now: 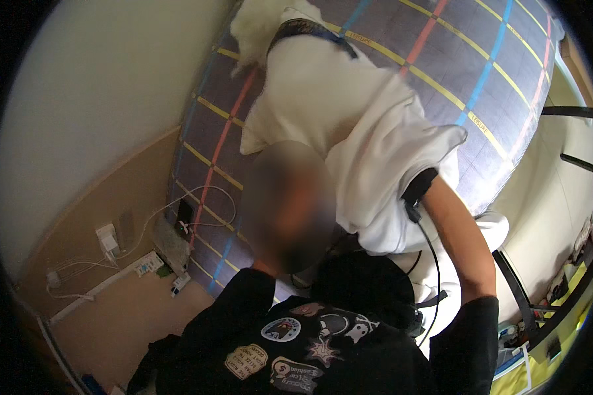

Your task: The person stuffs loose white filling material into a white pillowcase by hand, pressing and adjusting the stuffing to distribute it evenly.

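Observation:
A white cloth garment (321,94) with a dark patterned band (301,28) lies bunched on a checked bedspread (454,59). My right forearm (462,232) reaches into its folds, which hide my right hand. A black wrist strap (420,185) with a cable (437,261) sits at that wrist. My left forearm (268,266) shows just beyond its black sleeve (247,294). Past it, a blurred oval patch covers the area beside the garment's lower left edge, so my left hand and its grip cannot be made out.
A phone-like black device (185,213) lies at the bed's left edge with a white charging cable (150,217). A white power adapter (107,239) and a power strip (149,264) are by the wall. Black metal framing (516,286) stands at the right. White fluffy material (262,29) lies beyond the garment.

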Demonstrator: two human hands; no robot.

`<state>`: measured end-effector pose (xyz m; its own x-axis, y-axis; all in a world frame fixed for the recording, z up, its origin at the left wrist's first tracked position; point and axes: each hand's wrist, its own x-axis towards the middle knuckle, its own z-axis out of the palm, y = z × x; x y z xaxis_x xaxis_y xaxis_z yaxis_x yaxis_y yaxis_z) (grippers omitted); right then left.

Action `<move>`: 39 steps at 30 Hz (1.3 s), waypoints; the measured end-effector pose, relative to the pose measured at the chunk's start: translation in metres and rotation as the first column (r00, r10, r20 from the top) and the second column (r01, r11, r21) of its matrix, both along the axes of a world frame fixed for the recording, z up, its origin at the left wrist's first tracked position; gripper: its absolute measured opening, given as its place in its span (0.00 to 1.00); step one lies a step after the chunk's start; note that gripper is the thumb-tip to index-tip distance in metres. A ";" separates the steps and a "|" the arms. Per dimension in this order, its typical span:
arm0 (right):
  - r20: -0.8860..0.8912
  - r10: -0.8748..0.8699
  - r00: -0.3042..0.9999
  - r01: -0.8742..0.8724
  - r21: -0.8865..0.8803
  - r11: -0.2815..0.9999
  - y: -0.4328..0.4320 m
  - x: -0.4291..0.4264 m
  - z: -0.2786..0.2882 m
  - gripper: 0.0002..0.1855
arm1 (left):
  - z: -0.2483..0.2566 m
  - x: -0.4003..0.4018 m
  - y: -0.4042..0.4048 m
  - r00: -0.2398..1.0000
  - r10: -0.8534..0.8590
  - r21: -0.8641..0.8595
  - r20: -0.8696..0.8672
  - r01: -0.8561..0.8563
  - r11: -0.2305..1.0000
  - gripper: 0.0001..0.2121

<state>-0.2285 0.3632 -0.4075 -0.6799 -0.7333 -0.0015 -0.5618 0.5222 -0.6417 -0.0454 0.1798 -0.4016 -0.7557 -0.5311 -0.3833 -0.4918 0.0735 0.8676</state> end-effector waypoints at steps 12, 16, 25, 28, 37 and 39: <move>0.223 -0.093 0.970 0.122 -0.122 0.985 0.096 0.019 0.041 0.18 | 0.136 -0.033 -0.035 0.946 -0.316 -0.687 -0.070 0.184 0.703 0.15; 0.344 -0.172 0.923 0.231 -0.140 0.963 0.146 0.041 0.063 0.18 | 0.074 -0.124 -0.054 0.686 -0.707 -0.885 0.172 0.423 0.195 0.29; 0.406 -0.189 0.894 0.278 -0.171 0.945 0.147 0.058 0.047 0.19 | -0.022 -0.181 -0.083 0.672 -0.688 -0.835 0.274 0.522 0.177 0.35; 0.374 -0.160 0.913 0.245 -0.191 0.951 0.130 0.058 0.045 0.19 | -0.011 -0.131 -0.070 0.642 -0.583 -0.728 0.499 0.675 0.121 0.36; 0.329 -0.150 0.933 0.218 -0.182 0.959 0.122 0.053 0.031 0.19 | 0.019 -0.112 -0.024 0.563 -0.556 -0.695 0.611 0.719 -0.035 0.36; 0.321 -0.156 0.934 0.221 -0.178 0.959 0.130 0.053 0.030 0.19 | 0.011 -0.145 -0.059 0.791 -0.424 -0.845 0.441 0.525 0.099 0.32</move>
